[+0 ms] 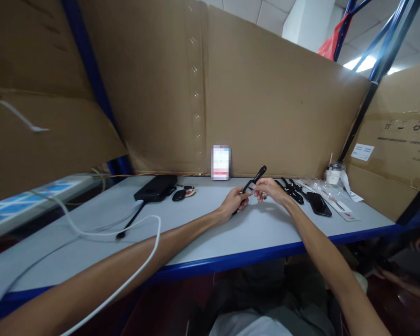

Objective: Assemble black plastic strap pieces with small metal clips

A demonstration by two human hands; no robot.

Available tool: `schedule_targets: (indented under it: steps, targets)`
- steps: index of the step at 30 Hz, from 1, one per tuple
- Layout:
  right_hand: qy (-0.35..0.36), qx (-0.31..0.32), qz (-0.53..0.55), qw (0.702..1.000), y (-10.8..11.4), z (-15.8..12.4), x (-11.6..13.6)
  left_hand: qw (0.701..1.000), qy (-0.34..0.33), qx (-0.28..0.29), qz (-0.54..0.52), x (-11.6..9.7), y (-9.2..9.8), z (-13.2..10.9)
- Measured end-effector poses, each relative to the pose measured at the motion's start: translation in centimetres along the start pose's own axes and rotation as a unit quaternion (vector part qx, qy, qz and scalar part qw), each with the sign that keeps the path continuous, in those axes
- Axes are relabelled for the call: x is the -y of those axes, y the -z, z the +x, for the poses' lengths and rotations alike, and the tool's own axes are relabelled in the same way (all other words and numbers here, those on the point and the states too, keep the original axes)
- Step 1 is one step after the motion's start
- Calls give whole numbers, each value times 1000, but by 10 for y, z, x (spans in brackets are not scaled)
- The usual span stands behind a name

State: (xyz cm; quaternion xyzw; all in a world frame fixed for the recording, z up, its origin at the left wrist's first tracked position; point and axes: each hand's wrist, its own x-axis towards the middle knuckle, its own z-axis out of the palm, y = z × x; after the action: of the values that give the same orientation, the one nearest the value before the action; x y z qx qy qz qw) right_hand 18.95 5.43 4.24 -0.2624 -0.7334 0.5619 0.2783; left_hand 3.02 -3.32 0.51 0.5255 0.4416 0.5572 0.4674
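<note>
Just nearer and right of the lit screen (220, 162), my left hand (235, 203) wrapped the black-handled item (259, 175), seemingly to steady it; my right hand (267, 187) gathered its fingers narrowly alongside, whether gripping I couldn't tell.

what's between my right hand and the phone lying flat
Several black items lie between your right hand and that phone, in the head view; what they are is unclear.

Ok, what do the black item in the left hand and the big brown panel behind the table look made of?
Black item: probably hard plastic, smooth, by its even colour; coated metal is possible.
Brown panel: likely cardboard, matte, judging by its vertical fold and plain surface.
</note>
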Motion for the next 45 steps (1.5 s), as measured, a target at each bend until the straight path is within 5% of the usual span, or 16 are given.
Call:
schedule_targets:
  steps: [4, 16, 18, 21, 24, 32, 38, 45]
  targets:
    - [-1, 7, -8, 1000, -1, 1, -2, 1000, 15, 26, -10, -1, 1, 0]
    - [-2, -28, -63, 998, 3, 7, -9, 999, 12, -31, 1, 4, 0, 2]
    - [10, -115, -172, 978, 13, 10, -12, 998, 28, -46, -11, 3, 1, 2]
    - [13, -242, -369, 897, 32, 11, -19, 996, 54, -59, -24, 1, 2, 1]
    - [-17, -230, -436, 870, 42, 11, -30, 996, 66, -59, -33, 1, 3, 1]
    - [-64, -143, -382, 911, 39, 25, -50, 989, 121, -21, -80, -3, 10, 4]
    - [-145, -173, -189, 956, 37, 21, -34, 968, 204, 31, -142, -7, 21, 13]
    - [-28, -85, 37, 995, 28, 7, -6, 958, 232, 117, -124, -9, 24, 13]
